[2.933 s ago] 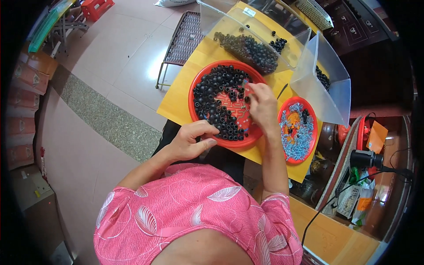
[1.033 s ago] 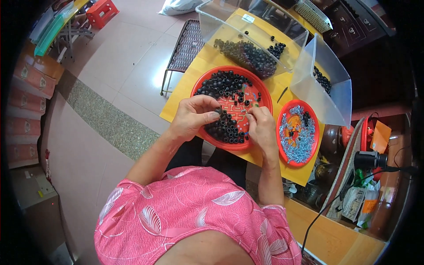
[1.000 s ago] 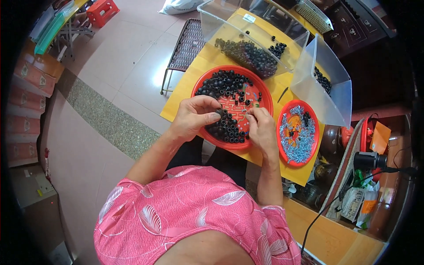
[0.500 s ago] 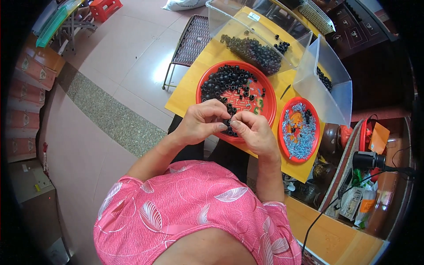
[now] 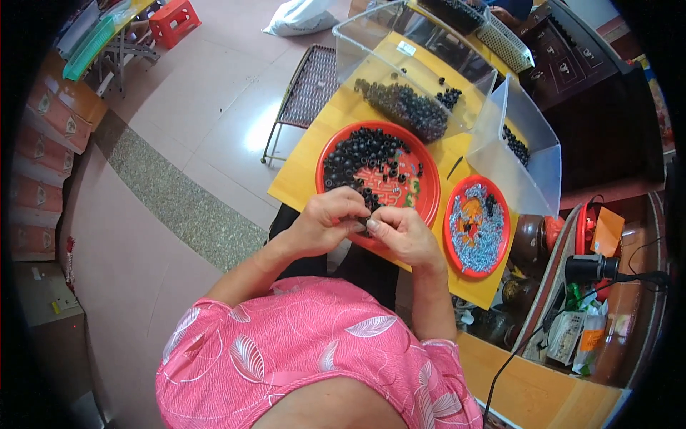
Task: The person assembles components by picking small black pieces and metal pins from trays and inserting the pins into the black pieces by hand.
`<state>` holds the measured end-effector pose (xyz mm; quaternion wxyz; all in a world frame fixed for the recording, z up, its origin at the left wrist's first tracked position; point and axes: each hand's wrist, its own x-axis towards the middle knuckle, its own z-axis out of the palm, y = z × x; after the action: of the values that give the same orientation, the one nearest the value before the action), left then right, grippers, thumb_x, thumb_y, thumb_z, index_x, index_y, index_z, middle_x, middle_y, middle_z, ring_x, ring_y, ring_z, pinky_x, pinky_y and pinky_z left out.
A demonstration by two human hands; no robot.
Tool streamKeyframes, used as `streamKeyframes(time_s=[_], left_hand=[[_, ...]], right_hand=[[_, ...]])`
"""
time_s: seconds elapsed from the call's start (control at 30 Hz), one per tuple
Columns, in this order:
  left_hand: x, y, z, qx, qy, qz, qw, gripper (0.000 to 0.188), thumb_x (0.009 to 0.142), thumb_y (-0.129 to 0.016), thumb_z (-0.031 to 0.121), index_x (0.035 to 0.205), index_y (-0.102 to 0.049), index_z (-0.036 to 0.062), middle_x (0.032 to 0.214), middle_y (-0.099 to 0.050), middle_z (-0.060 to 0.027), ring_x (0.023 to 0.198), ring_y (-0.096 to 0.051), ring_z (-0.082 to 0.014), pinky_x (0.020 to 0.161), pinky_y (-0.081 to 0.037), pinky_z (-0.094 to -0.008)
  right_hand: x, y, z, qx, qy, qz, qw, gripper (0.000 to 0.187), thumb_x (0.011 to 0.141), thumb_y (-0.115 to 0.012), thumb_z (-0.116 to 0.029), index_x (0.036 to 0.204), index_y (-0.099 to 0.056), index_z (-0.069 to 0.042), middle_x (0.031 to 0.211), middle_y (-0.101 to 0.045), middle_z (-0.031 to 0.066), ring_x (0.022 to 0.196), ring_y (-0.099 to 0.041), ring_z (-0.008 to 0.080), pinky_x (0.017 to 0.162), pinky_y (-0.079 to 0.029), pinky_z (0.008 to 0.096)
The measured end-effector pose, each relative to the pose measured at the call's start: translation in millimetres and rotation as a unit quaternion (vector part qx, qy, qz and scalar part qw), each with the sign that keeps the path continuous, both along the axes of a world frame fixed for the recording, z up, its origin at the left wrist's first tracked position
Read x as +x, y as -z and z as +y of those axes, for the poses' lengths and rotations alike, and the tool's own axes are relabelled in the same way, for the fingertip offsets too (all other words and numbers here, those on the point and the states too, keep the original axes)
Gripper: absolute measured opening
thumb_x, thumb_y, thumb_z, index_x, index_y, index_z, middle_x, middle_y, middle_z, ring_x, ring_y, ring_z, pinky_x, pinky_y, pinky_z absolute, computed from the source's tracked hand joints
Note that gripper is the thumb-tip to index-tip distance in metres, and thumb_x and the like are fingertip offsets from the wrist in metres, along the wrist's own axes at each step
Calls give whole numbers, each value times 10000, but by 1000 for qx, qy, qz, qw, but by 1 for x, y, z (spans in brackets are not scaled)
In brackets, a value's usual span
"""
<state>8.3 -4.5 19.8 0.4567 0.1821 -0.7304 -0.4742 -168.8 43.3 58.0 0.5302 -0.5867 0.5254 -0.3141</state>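
My left hand and my right hand meet over the near edge of a round red tray. Both are closed, thumb against forefinger, fingertips almost touching. Whatever they pinch is too small and too hidden by the fingers to name. Small black round parts, some hollow like caps, are heaped in the tray, mostly at its left and far side. To the right of my right hand, a smaller red oval tray holds many small silvery screw-like pieces and a few black ones.
The trays stand on a yellow tabletop. Behind them, a clear plastic bin holds more black parts; another translucent bin leans at the right. A dark pen-like tool lies between the trays. A woven-seat stool stands beyond the table's left edge.
The whole view has shifted a little, so the table and trays sit lower in the picture. My hands stay together over the tray's near edge, fingertips slightly closer to each other.
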Motion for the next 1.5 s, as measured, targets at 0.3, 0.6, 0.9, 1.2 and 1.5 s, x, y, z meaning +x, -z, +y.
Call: streamKeyframes(time_s=[0.3, 0.6, 0.9, 1.2, 1.5], left_hand=[[0, 9, 3, 27, -6, -11, 1000, 187, 664, -640, -54, 838, -589, -10, 808, -554, -104, 741, -576, -220, 634, -465, -287], [-1, 17, 8, 17, -1, -4, 1000, 198, 668, -645, -47, 856, -595, -8, 829, -569, -112, 778, -581, -236, 660, -469, -295], [-2, 14, 6, 233, 20, 62, 970, 187, 745, -587, -47, 930, -563, -31, 842, -580, -50, 810, -563, -130, 723, -459, -251], [0, 36, -5, 458, 203, 314, 807, 235, 806, -598, 80, 1019, -550, -8, 875, -576, -64, 781, -538, -138, 713, -428, -241], [3, 30, 7, 532, 240, 316, 748, 240, 837, -553, 107, 1047, -538, -9, 862, -571, -83, 755, -535, -159, 715, -431, -276]], right_hand=[[14, 0, 10, -51, 124, 71, 988, 153, 798, -609, -144, 802, -618, 8, 632, -573, 26, 586, -498, 65, 524, -403, 242], [4, 4, 6, 48, 56, -12, 997, 152, 836, -561, -131, 767, -592, 2, 654, -524, -27, 605, -451, 36, 535, -365, 195], [3, 0, -1, 108, 107, -172, 973, 151, 835, -573, -157, 787, -584, -14, 683, -535, -27, 582, -443, 29, 518, -353, 177], [5, 0, -1, 90, 110, -223, 964, 161, 849, -572, -158, 824, -575, 1, 706, -548, -9, 596, -459, 34, 528, -357, 163], [15, -3, 6, 55, 111, -191, 974, 140, 856, -554, -117, 841, -579, 20, 731, -571, 1, 659, -500, 53, 587, -399, 184]])
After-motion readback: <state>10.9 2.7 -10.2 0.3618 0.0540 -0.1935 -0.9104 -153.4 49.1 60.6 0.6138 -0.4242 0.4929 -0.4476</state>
